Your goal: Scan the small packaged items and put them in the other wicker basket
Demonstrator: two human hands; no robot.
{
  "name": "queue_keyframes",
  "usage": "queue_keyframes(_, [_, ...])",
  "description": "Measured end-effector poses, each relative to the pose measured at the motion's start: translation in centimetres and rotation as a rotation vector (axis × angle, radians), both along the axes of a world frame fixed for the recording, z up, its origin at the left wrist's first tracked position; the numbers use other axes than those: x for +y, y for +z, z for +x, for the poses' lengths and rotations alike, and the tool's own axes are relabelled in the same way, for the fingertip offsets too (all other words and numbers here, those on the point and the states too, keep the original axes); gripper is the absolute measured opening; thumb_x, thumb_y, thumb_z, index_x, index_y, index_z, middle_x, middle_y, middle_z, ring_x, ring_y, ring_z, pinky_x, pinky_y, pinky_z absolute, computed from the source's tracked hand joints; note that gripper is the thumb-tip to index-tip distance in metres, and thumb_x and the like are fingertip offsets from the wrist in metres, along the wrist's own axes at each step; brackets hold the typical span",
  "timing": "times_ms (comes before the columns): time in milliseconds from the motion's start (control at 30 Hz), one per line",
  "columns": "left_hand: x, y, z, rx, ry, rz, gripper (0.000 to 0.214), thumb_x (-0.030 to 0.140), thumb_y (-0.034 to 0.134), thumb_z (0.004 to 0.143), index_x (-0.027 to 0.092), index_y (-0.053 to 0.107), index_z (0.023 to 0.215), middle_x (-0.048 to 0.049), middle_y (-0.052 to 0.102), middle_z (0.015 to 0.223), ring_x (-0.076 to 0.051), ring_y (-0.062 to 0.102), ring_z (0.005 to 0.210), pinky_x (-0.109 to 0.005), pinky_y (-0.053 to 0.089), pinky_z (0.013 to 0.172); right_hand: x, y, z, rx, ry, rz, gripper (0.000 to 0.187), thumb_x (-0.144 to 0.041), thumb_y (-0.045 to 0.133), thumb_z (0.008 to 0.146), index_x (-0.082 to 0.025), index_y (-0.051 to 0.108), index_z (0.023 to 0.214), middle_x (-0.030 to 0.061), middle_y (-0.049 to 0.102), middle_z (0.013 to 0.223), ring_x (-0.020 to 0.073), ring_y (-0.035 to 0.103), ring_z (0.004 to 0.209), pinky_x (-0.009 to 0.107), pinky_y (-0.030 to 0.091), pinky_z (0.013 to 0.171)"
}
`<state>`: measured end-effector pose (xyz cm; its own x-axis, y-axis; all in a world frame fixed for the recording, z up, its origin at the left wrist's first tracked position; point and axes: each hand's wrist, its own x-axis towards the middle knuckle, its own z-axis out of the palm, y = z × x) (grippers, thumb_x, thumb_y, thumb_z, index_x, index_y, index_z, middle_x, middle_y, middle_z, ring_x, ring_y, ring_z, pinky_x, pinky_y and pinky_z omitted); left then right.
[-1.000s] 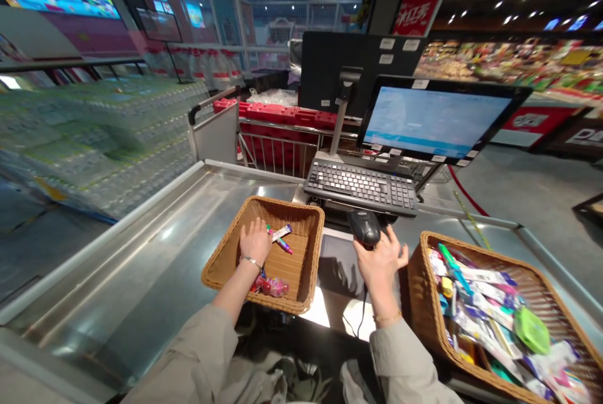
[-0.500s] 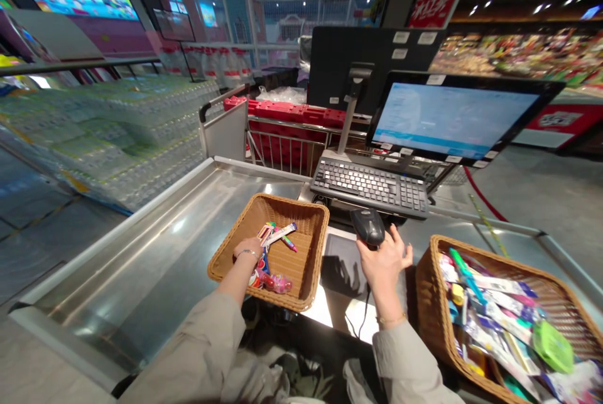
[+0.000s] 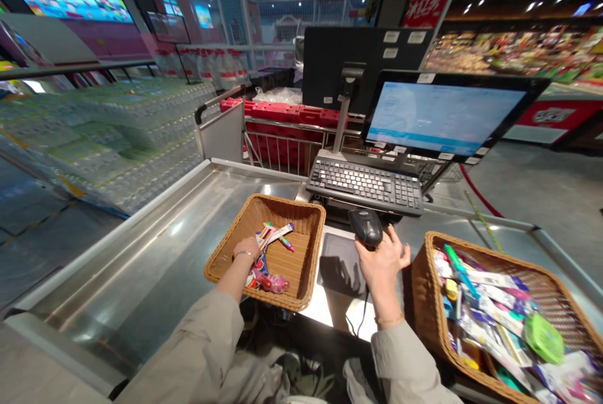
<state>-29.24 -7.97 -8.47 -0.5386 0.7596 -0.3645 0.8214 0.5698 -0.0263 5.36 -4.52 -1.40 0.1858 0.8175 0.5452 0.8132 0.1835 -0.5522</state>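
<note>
My left hand (image 3: 247,247) is down in a wicker basket (image 3: 301,259), its fingers curled against a few small packaged items. What it grips, if anything, is hidden. Beside these fingers lie a slim white-and-purple packet (image 3: 281,234), a bright marker-like stick (image 3: 286,244) and a pink clear-wrapped item (image 3: 277,284). To the right of the basket my right hand (image 3: 384,262) holds a black barcode scanner (image 3: 366,226) by its lower end, some fingers spread out to the side. A cable hangs below that hand.
A second wicker basket (image 3: 424,303) at the right is heaped with toothbrush-like packs and a green plastic box (image 3: 543,338). Behind the scanner are a keyboard (image 3: 365,184) and a lit monitor (image 3: 443,115). The metal counter (image 3: 155,253) has raised edges; a shopping cart (image 3: 282,143) stands beyond.
The whole view has shifted slightly, with things sitting a little further left. Both hands keep nearly the same places: the left in the basket, the right on the barcode scanner.
</note>
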Motion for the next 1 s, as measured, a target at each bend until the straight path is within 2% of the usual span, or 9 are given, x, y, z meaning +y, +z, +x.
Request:
queue_keyframes(200, [-0.4, 2.3, 1.6, 0.108, -0.123, 0.149, 0.032, 0.025, 0.063, 0.078, 0.012, 0.071, 0.106, -0.0206, 0.067, 0.116, -0.029, 0.063, 0.109, -0.035, 0.052, 0.090, -0.2, 0.0, 0.2, 0.012, 0.010, 0.015, 0.029, -0.046, 0.054, 0.080, -0.020, 0.067, 0.082, 0.0109, 0.072, 0.107, 0.0323, 0.047, 0.129, 0.058, 0.013, 0.109])
queue_keyframes(367, [-1.1, 4.4, 2.6, 0.166, -0.264, 0.314, 0.035, 0.023, 0.054, 0.085, 0.020, 0.065, 0.118, -0.0144, 0.060, 0.131, -0.028, 0.049, 0.123, -0.038, 0.048, 0.098, -0.5, 0.4, 0.2, 0.005, 0.029, 0.012, 0.030, -0.046, 0.053, 0.081, -0.021, 0.067, 0.084, 0.0106, 0.072, 0.109, 0.0325, 0.046, 0.130, 0.059, 0.012, 0.109])
queue_keyframes(433, [-1.2, 5.1, 2.8, 0.223, -0.362, 0.407, 0.037, 0.020, 0.056, 0.084, 0.021, 0.065, 0.120, -0.0126, 0.053, 0.142, -0.031, 0.040, 0.133, -0.046, 0.040, 0.109, -0.7, 0.6, 0.1, -0.002, 0.037, 0.013, 0.031, -0.046, 0.052, 0.082, -0.021, 0.068, 0.087, 0.0109, 0.071, 0.111, 0.0326, 0.045, 0.131, 0.059, 0.012, 0.109])
queue_keyframes(500, [-1.3, 5.6, 2.9, 0.284, -0.447, 0.482, 0.038, 0.020, 0.056, 0.084, 0.021, 0.065, 0.121, -0.0102, 0.044, 0.152, -0.034, 0.029, 0.142, -0.059, 0.026, 0.116, -0.8, 0.8, 0.0, -0.015, 0.050, 0.009, 0.031, -0.046, 0.052, 0.082, -0.020, 0.068, 0.090, 0.0113, 0.070, 0.114, 0.0325, 0.043, 0.132, 0.060, 0.011, 0.109])
queue_keyframes(567, [-1.3, 6.1, 3.1, 0.316, -0.490, 0.529, 0.038, 0.023, 0.055, 0.087, 0.023, 0.064, 0.123, -0.0075, 0.037, 0.157, -0.035, 0.020, 0.148, -0.069, 0.014, 0.116, -1.0, 0.9, -0.2, -0.026, 0.073, -0.001, 0.029, -0.044, 0.053, 0.082, -0.021, 0.068, 0.091, 0.0105, 0.069, 0.116, 0.0322, 0.042, 0.133, 0.061, 0.011, 0.109])
queue_keyframes(667, [-1.2, 6.7, 3.7, 0.328, -0.522, 0.604, 0.039, 0.027, 0.053, 0.089, 0.026, 0.062, 0.127, -0.0049, 0.033, 0.159, -0.034, 0.013, 0.151, -0.074, 0.001, 0.115, -1.1, 1.1, -0.5, -0.026, 0.107, -0.018, 0.024, -0.041, 0.055, 0.080, -0.023, 0.068, 0.090, 0.0084, 0.068, 0.120, 0.0323, 0.039, 0.135, 0.064, 0.011, 0.109])
queue_keyframes(800, [-0.8, 7.7, 5.0, 0.329, -0.547, 0.682, 0.041, 0.027, 0.053, 0.089, 0.026, 0.061, 0.130, -0.0043, 0.033, 0.159, -0.035, 0.011, 0.151, -0.076, -0.007, 0.113, -1.3, 1.5, -0.8, -0.033, 0.122, -0.029, 0.023, -0.040, 0.055, 0.079, -0.024, 0.069, 0.086, 0.0083, 0.067, 0.123, 0.0333, 0.038, 0.135, 0.066, 0.009, 0.108])
queue_keyframes(1000, [0.4, 9.1, 7.1, 0.286, -0.605, 0.758, 0.043, 0.026, 0.051, 0.089, 0.023, 0.062, 0.130, -0.0065, 0.037, 0.157, -0.036, 0.015, 0.150, -0.073, -0.008, 0.115, -1.6, 1.7, -1.0, -0.075, 0.136, -0.003, 0.015, -0.036, 0.059, 0.078, -0.025, 0.069, 0.082, 0.0052, 0.066, 0.125, 0.0321, 0.036, 0.138, 0.066, 0.009, 0.109])
